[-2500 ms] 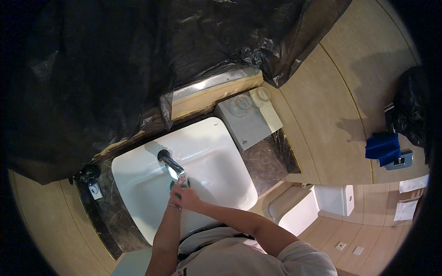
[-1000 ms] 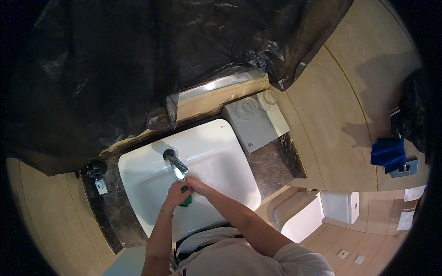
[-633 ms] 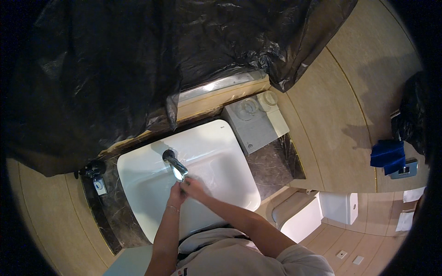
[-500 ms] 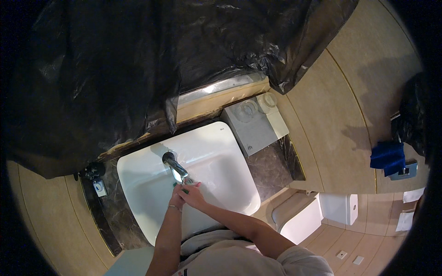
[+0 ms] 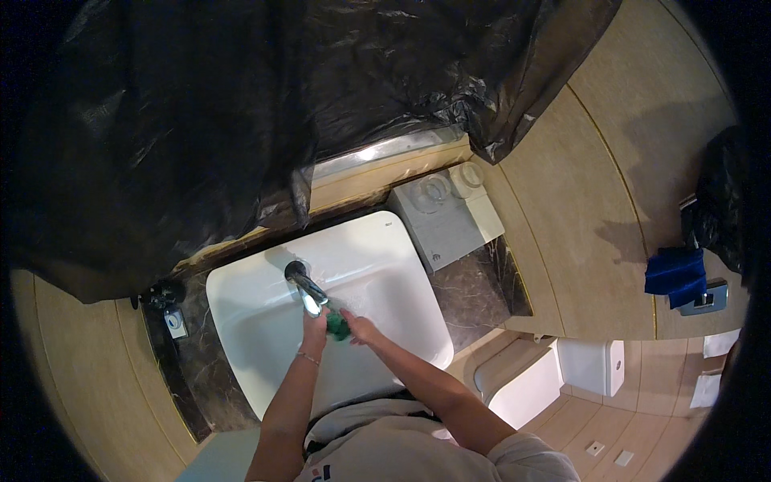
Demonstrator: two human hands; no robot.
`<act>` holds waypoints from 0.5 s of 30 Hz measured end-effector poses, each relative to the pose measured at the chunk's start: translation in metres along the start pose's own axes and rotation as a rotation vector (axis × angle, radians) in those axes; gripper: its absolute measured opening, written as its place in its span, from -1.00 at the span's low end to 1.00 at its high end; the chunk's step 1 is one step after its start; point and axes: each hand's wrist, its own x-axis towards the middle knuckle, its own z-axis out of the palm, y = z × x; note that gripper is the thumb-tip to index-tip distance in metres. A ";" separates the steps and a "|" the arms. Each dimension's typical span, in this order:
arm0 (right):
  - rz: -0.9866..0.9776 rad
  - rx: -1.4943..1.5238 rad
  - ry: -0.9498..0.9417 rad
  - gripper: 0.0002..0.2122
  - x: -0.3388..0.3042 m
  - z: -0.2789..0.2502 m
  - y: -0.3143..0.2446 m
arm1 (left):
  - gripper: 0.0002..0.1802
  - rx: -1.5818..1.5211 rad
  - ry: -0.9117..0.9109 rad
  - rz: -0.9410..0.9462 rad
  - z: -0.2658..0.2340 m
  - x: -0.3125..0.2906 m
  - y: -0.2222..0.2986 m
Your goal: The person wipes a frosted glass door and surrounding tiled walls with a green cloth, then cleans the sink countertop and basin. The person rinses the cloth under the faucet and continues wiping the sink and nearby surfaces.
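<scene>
Green bundle (image 5: 337, 326) held in the left hand (image 5: 315, 326) meets the right hand (image 5: 364, 330), fingers parted.

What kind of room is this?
Most likely a bathroom or washroom: a white basin with a chrome faucet is set in the dark marbled counter, and what looks like a white toilet stands off to the right.

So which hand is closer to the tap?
Left. The left hand is just below the end of the tap in the picture; the right hand is farther off to the right, past the green thing.
</scene>
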 end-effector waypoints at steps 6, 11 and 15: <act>-0.021 1.134 -0.362 -0.51 0.044 0.041 -0.003 | -0.39 0.140 0.047 0.009 -0.015 -0.068 0.003; -0.011 1.066 -0.282 -0.64 0.051 0.054 0.002 | -0.39 0.624 -0.230 0.185 -0.071 -0.041 -0.008; -0.034 0.913 -0.324 -0.62 0.031 0.067 0.006 | -0.36 0.742 -0.095 0.452 -0.060 -0.067 0.054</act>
